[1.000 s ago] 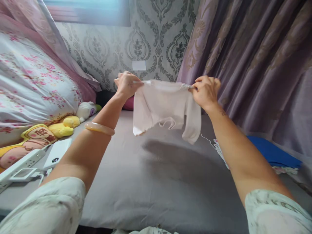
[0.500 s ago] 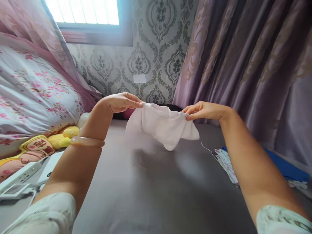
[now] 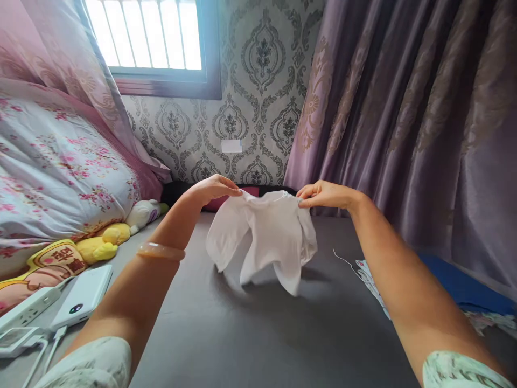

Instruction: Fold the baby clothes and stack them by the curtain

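A small white long-sleeved shirt (image 3: 272,229) hangs between my two hands, held up by its shoulders. My left hand (image 3: 216,189) pinches the left shoulder, and a sleeve droops below it. At the other shoulder, the fingers of my right hand (image 3: 325,194) are closed on the cloth. The shirt's lower edge hangs in loose points close over the grey sheet (image 3: 258,339); whether it touches the sheet I cannot tell. A pale bangle (image 3: 161,251) circles my left forearm.
On the left lie a white power bank (image 3: 83,296), a power strip (image 3: 30,310) with cables, and plush toys (image 3: 95,245) beside floral bedding (image 3: 68,167). Folded patterned cloth (image 3: 371,285) and a blue cloth (image 3: 464,283) lie at right, below purple curtains (image 3: 383,108).
The shirt has swung down and hangs longer, its sleeves now showing. Both hands are slightly lower in the view and a little closer together, still gripping the shoulders.
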{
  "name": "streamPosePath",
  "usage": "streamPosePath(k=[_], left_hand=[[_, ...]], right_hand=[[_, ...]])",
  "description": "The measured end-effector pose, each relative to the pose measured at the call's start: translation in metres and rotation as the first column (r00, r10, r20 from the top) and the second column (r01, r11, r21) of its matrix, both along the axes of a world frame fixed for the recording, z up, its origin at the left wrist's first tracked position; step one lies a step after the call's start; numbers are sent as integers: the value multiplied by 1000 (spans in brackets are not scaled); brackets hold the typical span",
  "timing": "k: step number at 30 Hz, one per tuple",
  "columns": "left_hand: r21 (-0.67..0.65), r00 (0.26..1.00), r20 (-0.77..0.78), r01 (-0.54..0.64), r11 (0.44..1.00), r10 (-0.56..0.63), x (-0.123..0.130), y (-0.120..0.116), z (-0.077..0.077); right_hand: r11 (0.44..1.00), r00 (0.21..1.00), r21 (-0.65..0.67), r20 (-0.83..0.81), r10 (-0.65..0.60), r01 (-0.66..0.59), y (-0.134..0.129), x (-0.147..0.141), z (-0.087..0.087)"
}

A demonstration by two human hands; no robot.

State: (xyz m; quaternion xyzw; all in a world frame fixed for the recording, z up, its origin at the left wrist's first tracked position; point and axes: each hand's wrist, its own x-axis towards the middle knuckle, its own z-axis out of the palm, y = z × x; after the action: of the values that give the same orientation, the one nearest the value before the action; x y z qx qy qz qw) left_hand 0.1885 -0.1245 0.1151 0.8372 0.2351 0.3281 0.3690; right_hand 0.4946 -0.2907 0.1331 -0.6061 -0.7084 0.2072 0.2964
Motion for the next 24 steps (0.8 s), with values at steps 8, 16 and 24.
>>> streamPosePath(k=[8,16,24], left_hand=[[-255,990,1,133,958,-138,-4,-1,2],[-268,987,157,12,963,32,15,14,-13],[-155,944,273,-145,977,183,43,31,-37]], right_hand=[[999,999,-43,-40,18,-20,-7,5,7],[986,977,97,-180,-117,136,12,16,-10],[857,945,396,-147,-294,328,47,29,-45]])
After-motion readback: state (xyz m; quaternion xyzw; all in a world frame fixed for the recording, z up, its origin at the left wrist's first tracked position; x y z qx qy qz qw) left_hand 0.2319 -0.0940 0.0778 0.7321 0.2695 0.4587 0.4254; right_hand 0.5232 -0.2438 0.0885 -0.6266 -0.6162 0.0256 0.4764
